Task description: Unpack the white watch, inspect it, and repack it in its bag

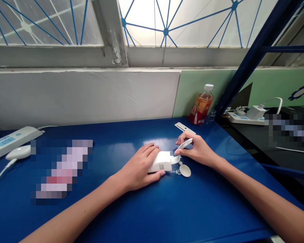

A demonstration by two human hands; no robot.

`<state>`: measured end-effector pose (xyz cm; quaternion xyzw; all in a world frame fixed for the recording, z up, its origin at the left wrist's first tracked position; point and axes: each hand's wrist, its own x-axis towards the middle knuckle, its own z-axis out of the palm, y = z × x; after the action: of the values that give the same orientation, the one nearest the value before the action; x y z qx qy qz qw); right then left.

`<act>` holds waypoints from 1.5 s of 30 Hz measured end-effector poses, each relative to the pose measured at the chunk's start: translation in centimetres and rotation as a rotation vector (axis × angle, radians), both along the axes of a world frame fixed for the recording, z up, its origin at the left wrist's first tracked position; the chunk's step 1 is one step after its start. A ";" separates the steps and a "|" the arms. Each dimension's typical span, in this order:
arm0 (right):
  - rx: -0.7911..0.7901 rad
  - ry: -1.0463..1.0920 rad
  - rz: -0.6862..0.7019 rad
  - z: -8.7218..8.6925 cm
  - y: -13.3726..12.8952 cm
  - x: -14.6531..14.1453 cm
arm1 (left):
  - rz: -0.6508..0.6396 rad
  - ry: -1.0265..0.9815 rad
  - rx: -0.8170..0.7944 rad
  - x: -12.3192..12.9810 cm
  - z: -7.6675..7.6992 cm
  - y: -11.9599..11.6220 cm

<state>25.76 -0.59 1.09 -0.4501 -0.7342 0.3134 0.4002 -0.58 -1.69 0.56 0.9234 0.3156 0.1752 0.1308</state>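
My left hand (144, 165) lies over the left part of a small white box (162, 162) on the blue table (131, 216), thumb at its near edge and fingers along its far side. Right of the box, my right hand (192, 146) pinches a thin white oval piece (185, 143), tilted, between thumb and fingers. Beneath it, a clear piece with a white strip (175, 160) sticks out from the box's right end. A round white disc (185, 170) lies beside this on the table.
A white slotted strip (184, 128) lies beyond my right hand. A bottle (201, 105) stands at the back right near a blue post (243, 72). On the left are a power strip (17, 140), a white charger (18, 152) and a blurred-out object (64, 170).
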 end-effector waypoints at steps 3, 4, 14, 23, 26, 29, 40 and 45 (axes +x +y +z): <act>-0.023 0.053 0.068 0.0 -0.1 -0.4 | -0.012 0.032 -0.010 -0.1 0.0 0.0; -0.060 0.084 0.109 0.1 -0.2 -0.5 | -0.013 0.051 -0.017 -0.1 0.0 0.0; -0.550 0.749 0.286 0.9 -1.1 -0.9 | 0.023 0.262 -0.083 0.4 0.2 -0.9; -0.696 1.078 0.227 3.4 -1.6 -1.0 | 0.077 0.288 -0.059 0.6 -0.2 -1.3; -0.745 1.096 0.262 4.1 -1.7 -2.0 | 0.079 0.275 -0.053 0.6 -0.4 -1.3; -0.773 1.092 0.322 4.8 -1.3 -3.4 | 0.090 0.226 -0.047 0.6 -0.4 -1.2; -0.663 0.944 0.432 4.9 2.9 -8.1 | 0.055 -0.476 -0.168 2.1 3.1 -1.9; -0.653 0.998 0.470 4.0 3.7 -8.0 | 0.179 -0.735 -0.687 3.7 4.1 -2.1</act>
<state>17.74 3.11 5.07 -0.1758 -0.4055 0.7720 0.4568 3.08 -3.79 4.65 0.6738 0.3660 0.3849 0.5137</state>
